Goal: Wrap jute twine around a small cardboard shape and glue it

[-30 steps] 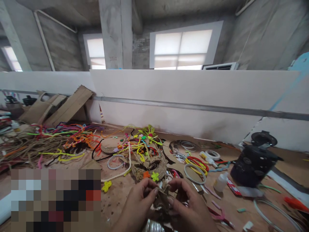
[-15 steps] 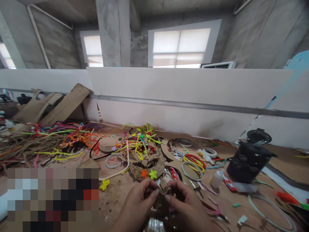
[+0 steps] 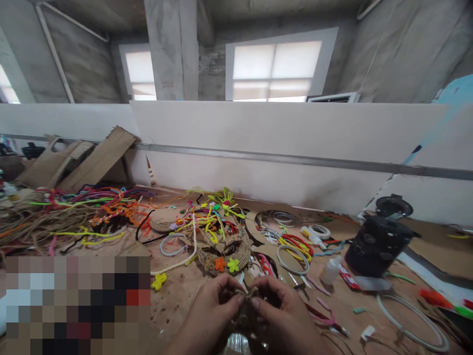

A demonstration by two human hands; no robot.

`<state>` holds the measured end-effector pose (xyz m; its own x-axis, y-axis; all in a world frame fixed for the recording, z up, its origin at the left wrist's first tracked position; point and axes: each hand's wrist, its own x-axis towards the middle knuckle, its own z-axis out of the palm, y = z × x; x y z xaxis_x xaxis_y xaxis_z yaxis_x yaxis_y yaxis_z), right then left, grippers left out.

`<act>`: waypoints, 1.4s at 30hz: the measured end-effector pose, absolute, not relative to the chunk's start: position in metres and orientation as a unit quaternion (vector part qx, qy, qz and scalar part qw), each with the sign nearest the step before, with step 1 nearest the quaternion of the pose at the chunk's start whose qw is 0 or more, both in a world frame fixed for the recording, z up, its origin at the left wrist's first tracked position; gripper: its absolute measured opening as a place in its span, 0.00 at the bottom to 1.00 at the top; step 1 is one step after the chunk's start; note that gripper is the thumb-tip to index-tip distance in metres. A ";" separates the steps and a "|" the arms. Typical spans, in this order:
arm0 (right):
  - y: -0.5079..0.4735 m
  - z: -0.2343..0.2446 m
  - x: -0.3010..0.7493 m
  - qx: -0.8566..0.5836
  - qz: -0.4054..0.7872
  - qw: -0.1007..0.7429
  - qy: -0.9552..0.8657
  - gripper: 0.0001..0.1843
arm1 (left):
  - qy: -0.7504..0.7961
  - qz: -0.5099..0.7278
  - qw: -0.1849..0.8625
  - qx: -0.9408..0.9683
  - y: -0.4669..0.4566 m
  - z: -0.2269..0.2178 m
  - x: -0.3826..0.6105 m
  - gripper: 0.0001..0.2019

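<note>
My left hand (image 3: pixel 221 304) and my right hand (image 3: pixel 275 304) come together at the bottom middle of the head view. Thumbs and fingertips of both pinch a small brown twine piece (image 3: pixel 247 294), perhaps a looped or folded strand; its exact shape is hard to make out. Just beyond the fingers stands a round twine-wrapped basket (image 3: pixel 242 254) filled with coloured pipe cleaners. An orange pipe-cleaner flower (image 3: pixel 220 264) and a yellow-green flower (image 3: pixel 233 265) sit on its near side. Below my hands something shiny and clear (image 3: pixel 237 341) shows in part.
Left lie heaps of twine (image 3: pixel 48 224) and pipe cleaners (image 3: pixel 107 213). A yellow flower (image 3: pixel 159 281) rests near the basket. Right are a ring (image 3: pixel 293 260), a glue bottle (image 3: pixel 331 269), a black bin (image 3: pixel 379 244) and a larger hoop (image 3: pixel 410 320). Cardboard (image 3: pixel 99 158) leans on the partition.
Both hands stay pinched on the brown twine piece, with the fingertips shifting slightly. The whole view has moved a little, so the table things appear slightly further left.
</note>
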<state>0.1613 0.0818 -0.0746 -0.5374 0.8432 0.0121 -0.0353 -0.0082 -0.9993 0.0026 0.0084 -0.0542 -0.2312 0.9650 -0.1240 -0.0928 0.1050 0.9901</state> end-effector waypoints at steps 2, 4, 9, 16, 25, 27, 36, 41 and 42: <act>0.082 -0.075 0.161 -0.329 0.631 0.350 -0.609 0.08 | 0.557 0.550 0.492 0.381 0.009 -0.054 0.003 0.09; 0.081 -0.074 0.161 -0.326 0.638 0.347 -0.606 0.08 | 0.554 0.552 0.496 0.377 0.008 -0.053 0.004 0.09; 0.080 -0.077 0.162 -0.323 0.651 0.348 -0.593 0.09 | 0.566 0.543 0.483 0.390 0.006 -0.047 0.005 0.09; 0.080 -0.084 0.162 -0.309 0.679 0.356 -0.564 0.09 | 0.556 0.543 0.490 0.395 0.008 -0.045 0.004 0.09; 0.082 -0.080 0.162 -0.307 0.686 0.355 -0.556 0.13 | 0.558 0.546 0.487 0.393 0.007 -0.052 0.004 0.09; 0.081 -0.080 0.162 -0.317 0.679 0.353 -0.561 0.14 | 0.564 0.539 0.471 0.412 0.005 -0.047 0.005 0.06; 0.083 -0.078 0.163 -0.327 0.652 0.343 -0.591 0.16 | 0.563 0.524 0.468 0.434 0.006 -0.050 0.001 0.05; 0.082 -0.075 0.165 -0.335 0.617 0.348 -0.622 0.19 | 0.570 0.507 0.489 0.423 0.006 -0.050 0.003 0.08; 0.081 -0.074 0.165 -0.331 0.615 0.346 -0.626 0.19 | 0.574 0.501 0.486 0.429 0.006 -0.050 0.003 0.08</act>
